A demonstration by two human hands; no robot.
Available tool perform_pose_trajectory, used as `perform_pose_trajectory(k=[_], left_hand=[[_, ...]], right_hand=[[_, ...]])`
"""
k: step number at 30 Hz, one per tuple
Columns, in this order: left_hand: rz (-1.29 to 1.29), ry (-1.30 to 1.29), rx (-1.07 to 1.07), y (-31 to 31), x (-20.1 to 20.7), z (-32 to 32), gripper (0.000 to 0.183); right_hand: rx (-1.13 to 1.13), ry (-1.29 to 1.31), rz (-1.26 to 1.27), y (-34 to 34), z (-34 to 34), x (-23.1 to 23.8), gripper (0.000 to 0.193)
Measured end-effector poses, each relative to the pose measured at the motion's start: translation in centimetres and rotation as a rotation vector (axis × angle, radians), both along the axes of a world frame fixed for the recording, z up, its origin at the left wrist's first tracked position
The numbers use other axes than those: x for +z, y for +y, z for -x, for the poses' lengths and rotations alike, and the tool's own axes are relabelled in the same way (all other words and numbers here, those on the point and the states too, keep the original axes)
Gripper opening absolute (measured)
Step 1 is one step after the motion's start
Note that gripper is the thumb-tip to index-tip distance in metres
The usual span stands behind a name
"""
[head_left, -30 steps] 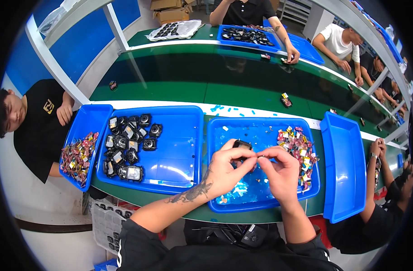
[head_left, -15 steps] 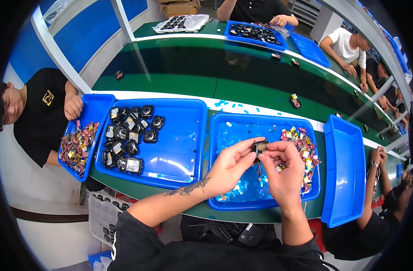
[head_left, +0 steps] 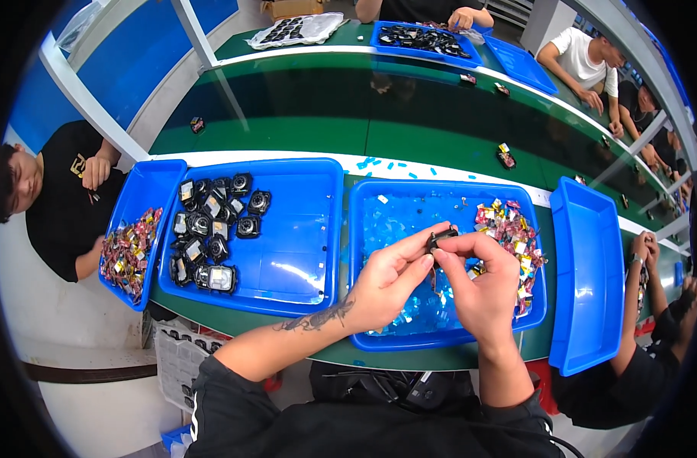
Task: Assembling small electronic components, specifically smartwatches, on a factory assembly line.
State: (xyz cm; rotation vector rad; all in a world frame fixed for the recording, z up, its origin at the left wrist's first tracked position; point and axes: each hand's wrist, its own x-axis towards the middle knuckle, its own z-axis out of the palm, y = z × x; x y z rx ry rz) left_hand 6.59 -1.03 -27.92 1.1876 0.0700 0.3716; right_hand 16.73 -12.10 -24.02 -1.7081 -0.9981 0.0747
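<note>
A small black watch-like housing (head_left: 440, 238) is pinched between my two hands, above the middle blue tray (head_left: 379, 305). My left hand (head_left: 386, 282) grips its left side with thumb and fingers closed. My right hand (head_left: 488, 282) closes on the other side, thumb and forefinger pressed to it. The housing is now seen nearly edge-on, so its face is hidden. Below my hands, the tray holds scattered bits of blue film, and small red, yellow and silver electronic parts (head_left: 508, 233) are heaped along its right side.
To the left, another blue tray (head_left: 295, 259) carries several black housings (head_left: 211, 206). Beyond it stands a tray of small parts (head_left: 131, 252), beside a seated person (head_left: 70, 198). A deep blue tray (head_left: 589, 282) sits at right. A green conveyor (head_left: 302, 114) runs behind, with other people across it.
The housing has tilted in my fingers from showing its face to nearly edge-on. The person at left has drawn a hand back from the tray toward the chest. The view has shifted slightly.
</note>
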Motion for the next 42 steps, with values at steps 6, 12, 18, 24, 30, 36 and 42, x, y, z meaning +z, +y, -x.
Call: perform_pose_trajectory(k=[6, 12, 18, 24, 30, 36, 42], left_hand=[[-0.055, -0.007, -0.059, 0.2, 0.1, 0.0, 0.046], [0.104, -0.024, -0.130, 0.4, 0.3, 0.0, 0.047], [0.272, -0.108, 0.072, -0.1, 1.1, -0.7, 0.045], [-0.308, -0.105, 0.158, 1.1, 1.7, 0.1, 0.039], [-0.853, -0.174, 0.257, 2.0, 2.3, 0.8, 0.036], [-1.033, -0.290, 0.326, 2.4, 1.8, 0.6, 0.029], [-0.163, 0.209, -0.046, 1.7, 1.7, 0.7, 0.021]], right_hand=[[-0.009, -0.103, 0.077, -0.1, -0.2, 0.8, 0.009], [-0.099, -0.142, 0.098, -0.3, 0.1, 1.1, 0.024], [0.074, 0.199, -0.086, -1.7, 0.7, 0.3, 0.027], [0.058, 0.478, -0.136, -2.3, 1.1, -0.1, 0.021], [0.198, 0.653, -0.196, -3.2, 0.7, 0.3, 0.013], [0.299, 0.756, -0.071, -3.3, -0.8, 0.3, 0.008], [0.270, 0.731, -0.127, -3.9, -0.6, -0.7, 0.016]])
